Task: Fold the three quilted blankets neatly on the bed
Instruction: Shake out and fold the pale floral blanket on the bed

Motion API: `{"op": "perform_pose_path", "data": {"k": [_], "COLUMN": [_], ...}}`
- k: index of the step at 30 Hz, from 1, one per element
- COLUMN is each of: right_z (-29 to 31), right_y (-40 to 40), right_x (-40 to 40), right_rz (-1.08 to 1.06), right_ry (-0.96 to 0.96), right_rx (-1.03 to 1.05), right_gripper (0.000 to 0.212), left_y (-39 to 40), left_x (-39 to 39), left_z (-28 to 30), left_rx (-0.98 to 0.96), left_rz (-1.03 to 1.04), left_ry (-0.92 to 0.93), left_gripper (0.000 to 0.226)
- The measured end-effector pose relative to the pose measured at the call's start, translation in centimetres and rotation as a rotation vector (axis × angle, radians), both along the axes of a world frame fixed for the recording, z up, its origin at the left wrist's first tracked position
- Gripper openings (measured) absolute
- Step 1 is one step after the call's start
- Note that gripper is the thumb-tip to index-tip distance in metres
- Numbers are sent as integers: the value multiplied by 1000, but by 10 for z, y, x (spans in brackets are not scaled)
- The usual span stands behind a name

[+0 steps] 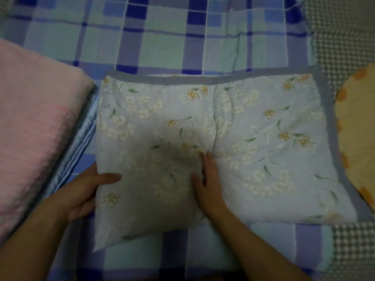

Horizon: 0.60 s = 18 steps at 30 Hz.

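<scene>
The floral quilt (233,138) is lying folded mid-bed on the plaid sheet (162,37). Left hand (85,191) is pinching its left edge; right hand (207,179) is pressing flat, fingers spread, on top.

Head view, limits of visibility. The left hand (85,191) has its fingers tucked under the left edge of the floral blanket (253,142); only the thumb and palm show. The layers beneath the blanket's top face are hidden, so the number of folds cannot be told. The pink blanket (36,126) is cut off by the left edge. The striped blue cloth (81,147) lies mostly hidden between the two blankets. The orange pillow (357,130) is cut by the right edge. Both forearms leave the picture at the bottom. The whole picture is softly blurred, so stitching cannot be made out.
</scene>
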State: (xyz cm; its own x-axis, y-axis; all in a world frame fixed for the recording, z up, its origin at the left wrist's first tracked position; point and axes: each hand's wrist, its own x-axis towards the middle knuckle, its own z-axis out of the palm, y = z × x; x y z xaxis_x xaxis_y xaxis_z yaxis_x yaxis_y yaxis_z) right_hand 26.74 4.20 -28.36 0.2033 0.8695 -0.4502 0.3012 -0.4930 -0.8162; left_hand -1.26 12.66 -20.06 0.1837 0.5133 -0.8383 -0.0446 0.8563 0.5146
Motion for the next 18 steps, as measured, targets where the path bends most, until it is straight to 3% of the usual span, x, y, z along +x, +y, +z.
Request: {"op": "perform_pose_path", "data": {"k": [2, 5, 7, 9, 11, 14, 16, 18], "right_z": [15, 77, 127, 178, 208, 187, 149, 120], "right_y": [19, 49, 70, 92, 108, 103, 85, 69], "right_x": [7, 47, 101, 158, 212, 265, 287, 297], "right_rz": [-79, -251, -283, -244, -149, -67, -96, -67], "right_ry": [107, 637, 846, 866, 696, 168, -187, -383], "right_rx": [-112, -352, -287, -173, -106, -113, -253, -256], "right_gripper": [73, 85, 71, 58, 59, 51, 56, 50], "left_y": [7, 17, 19, 14, -4, -40, -61, -76], "left_x": [22, 84, 152, 231, 321, 415, 434, 415], "left_z": [31, 78, 101, 109, 106, 79, 62, 50], "left_rx": [25, 211, 346, 516, 552, 492, 591, 755], "left_rz": [13, -61, -163, -334, -522, -624, -720, -641], "left_ry": [-70, -69, -77, -104, -107, -127, -47, 153], "left_gripper": [95, 87, 95, 107, 109, 103, 87, 64]}}
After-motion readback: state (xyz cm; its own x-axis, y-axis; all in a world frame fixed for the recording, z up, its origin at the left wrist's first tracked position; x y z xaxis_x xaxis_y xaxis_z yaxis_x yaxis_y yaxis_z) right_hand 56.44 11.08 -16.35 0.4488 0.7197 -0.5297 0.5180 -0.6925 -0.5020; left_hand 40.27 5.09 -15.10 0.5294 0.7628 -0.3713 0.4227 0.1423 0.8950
